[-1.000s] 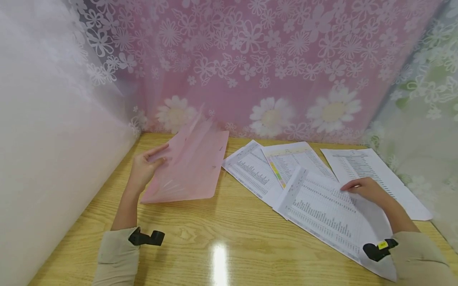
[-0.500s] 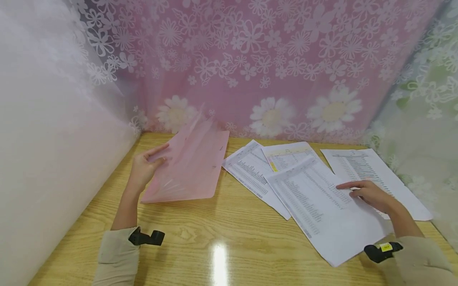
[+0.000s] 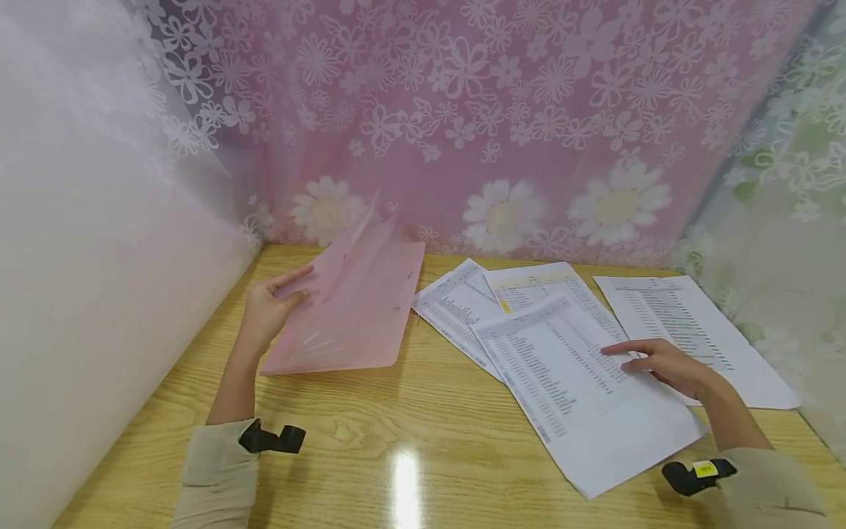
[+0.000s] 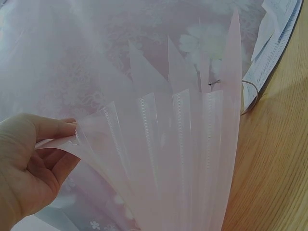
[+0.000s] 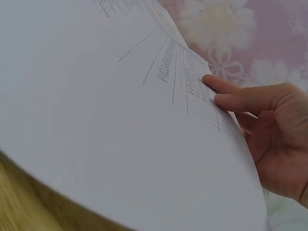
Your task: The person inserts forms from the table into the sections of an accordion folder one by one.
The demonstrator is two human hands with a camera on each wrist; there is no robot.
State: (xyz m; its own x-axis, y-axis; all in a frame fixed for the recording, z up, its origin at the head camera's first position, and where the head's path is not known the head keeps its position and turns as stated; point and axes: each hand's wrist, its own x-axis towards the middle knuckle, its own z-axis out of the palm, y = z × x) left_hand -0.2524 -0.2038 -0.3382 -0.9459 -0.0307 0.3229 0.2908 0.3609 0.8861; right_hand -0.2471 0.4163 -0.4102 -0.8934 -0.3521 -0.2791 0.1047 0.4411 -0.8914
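On the left, a translucent pink expanding file folder point(image 3: 360, 301) stands fanned out, its pockets spread in the left wrist view. My left hand point(image 3: 264, 308) pinches the folder's edge between thumb and fingers point(image 4: 60, 166). At right, my right hand point(image 3: 667, 364) holds a printed sheet point(image 3: 562, 411) by its right edge, with thumb and index finger showing over the print. That sheet is raised and tilted above other papers, hiding parts of them. Through the right wrist view, the sheet point(image 5: 120, 134) bends broadly away from the right hand point(image 5: 274, 130).
Beneath and behind the held sheet lie a printed page point(image 3: 449, 301) and another with a yellow strip point(image 3: 535, 283). Farther right rests a further printed paper point(image 3: 661, 308). The wooden table point(image 3: 344, 455) meets flower-patterned curtains point(image 3: 463, 110) at the back.
My right hand has shifted slightly left and toward me, swinging the held sheet left so its lower end moves away from my right wrist. The left hand and folder stay put.
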